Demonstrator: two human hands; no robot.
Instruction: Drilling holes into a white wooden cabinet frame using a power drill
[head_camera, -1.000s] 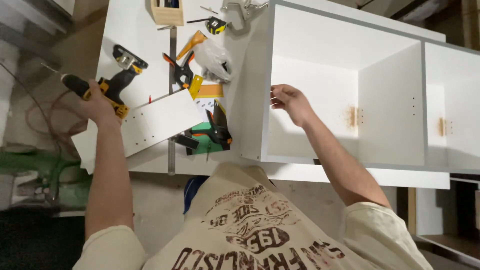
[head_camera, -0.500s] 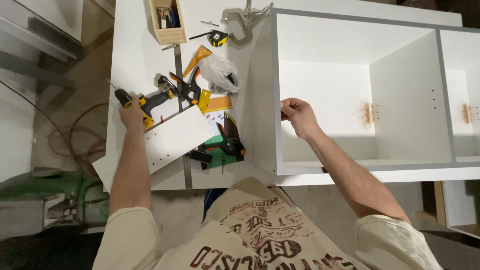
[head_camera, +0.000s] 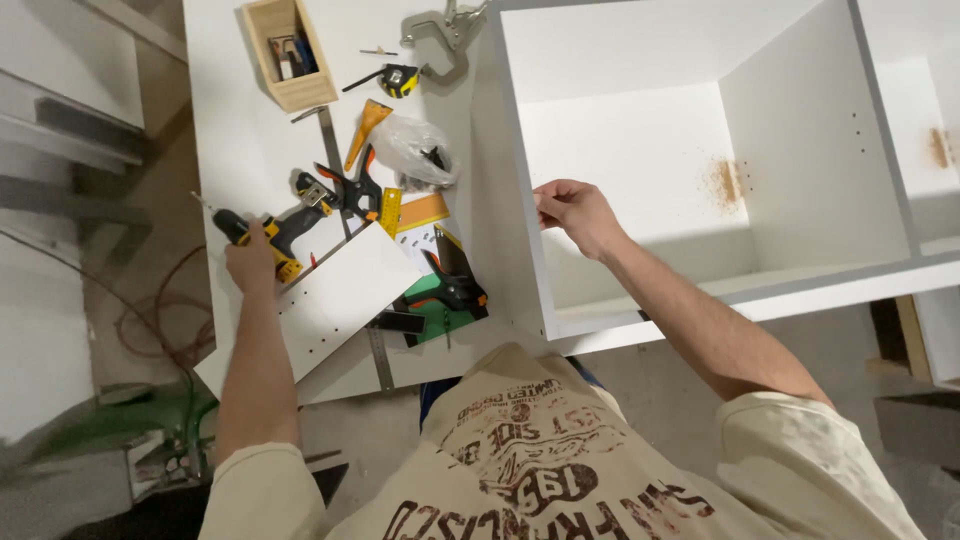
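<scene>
Since half a second ago the left hand (head_camera: 252, 268) has carried the yellow-and-black cordless drill (head_camera: 262, 233) a little farther onto the white worktable (head_camera: 235, 150), its fingers wrapped tight around the grip, while the right hand (head_camera: 572, 213) stays pinched on the front edge of the white cabinet (head_camera: 640, 150) side panel. Just beside the drill lie a loose white drilled panel (head_camera: 330, 300), orange-and-black spring clamps (head_camera: 352, 188), a clear plastic bag (head_camera: 415, 150), a tape measure (head_camera: 400, 80) and a small wooden box (head_camera: 288, 52).
</scene>
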